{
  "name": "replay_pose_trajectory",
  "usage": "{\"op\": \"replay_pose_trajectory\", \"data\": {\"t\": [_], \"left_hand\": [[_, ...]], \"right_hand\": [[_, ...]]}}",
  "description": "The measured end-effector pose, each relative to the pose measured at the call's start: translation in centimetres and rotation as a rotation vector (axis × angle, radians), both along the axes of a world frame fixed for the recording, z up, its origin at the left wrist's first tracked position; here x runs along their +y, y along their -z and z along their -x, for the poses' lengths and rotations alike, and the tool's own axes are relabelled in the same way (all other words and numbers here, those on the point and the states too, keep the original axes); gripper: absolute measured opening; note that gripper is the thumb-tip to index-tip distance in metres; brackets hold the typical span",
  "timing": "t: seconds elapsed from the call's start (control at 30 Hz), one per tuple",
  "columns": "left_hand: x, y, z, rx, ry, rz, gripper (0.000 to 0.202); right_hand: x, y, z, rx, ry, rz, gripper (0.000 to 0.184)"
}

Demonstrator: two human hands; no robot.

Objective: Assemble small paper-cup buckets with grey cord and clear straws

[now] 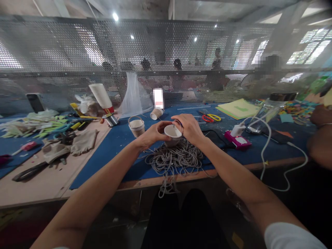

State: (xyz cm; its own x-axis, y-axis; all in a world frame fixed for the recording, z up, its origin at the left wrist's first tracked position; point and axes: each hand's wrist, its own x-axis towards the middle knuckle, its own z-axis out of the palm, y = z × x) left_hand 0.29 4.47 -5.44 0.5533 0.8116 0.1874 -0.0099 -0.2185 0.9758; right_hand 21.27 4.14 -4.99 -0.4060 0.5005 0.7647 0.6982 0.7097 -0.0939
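A white paper cup (pixel 173 130) is held tilted with its mouth towards me. My left hand (pixel 153 133) is closed around its left side, thumb and fingers at the rim. At the right of the rim, my right hand (pixel 190 127) is closed with its fingertips pinching a thin grey cord that curves beside the cup; the fingertips are partly hidden. Just below lies a tangled heap of grey cord (pixel 173 159), trailing over the table's front edge. A cord-wrapped cup with a handle (pixel 136 128) stands to the left. Behind my hands another wrapped cup (pixel 156 114) lies on its side.
Scissors (pixel 211 118), yellow paper sheets (pixel 240 109), a glass jar (pixel 267 110) and a pink box with a charger (pixel 238 140) are on the right. Stacked paper cups (pixel 100 96), gloves (pixel 83 141) and green strips stand or lie left. A neighbour's arm (pixel 320 145) is at far right.
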Motion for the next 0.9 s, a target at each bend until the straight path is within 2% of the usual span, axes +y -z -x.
{"op": "replay_pose_trajectory", "data": {"t": [0.53,0.9], "left_hand": [[-0.48,-0.53,-0.07,0.012,0.008,0.001,0.07],[-0.3,-0.18,-0.18,-0.017,0.036,-0.046,0.073]], "right_hand": [[-0.01,-0.12,0.1,0.013,0.006,0.01,0.02],[0.0,-0.09,-0.01,0.04,0.012,0.012,0.018]]}}
